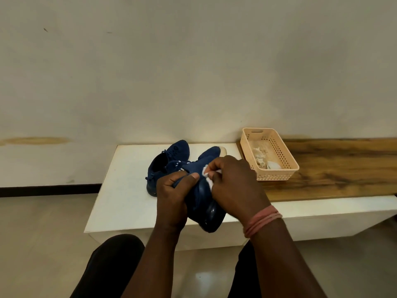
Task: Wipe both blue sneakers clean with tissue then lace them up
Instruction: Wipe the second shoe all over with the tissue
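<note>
Both arms reach forward, close together. The left hand (171,194) curls its fingers and thumb tight in a grip. The right hand (233,186) pinches with bent fingers, wrist wearing pink bands (263,220).

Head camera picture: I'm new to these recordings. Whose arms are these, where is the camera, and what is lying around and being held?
No machine here: a person wears the camera on the head, looking down at their own hands. The left hand grips a blue sneaker, and the right hand pinches a white tissue against it. The second sneaker lies on the white bench. A peach basket holding crumpled tissue stands to the right on a wooden board.
</note>
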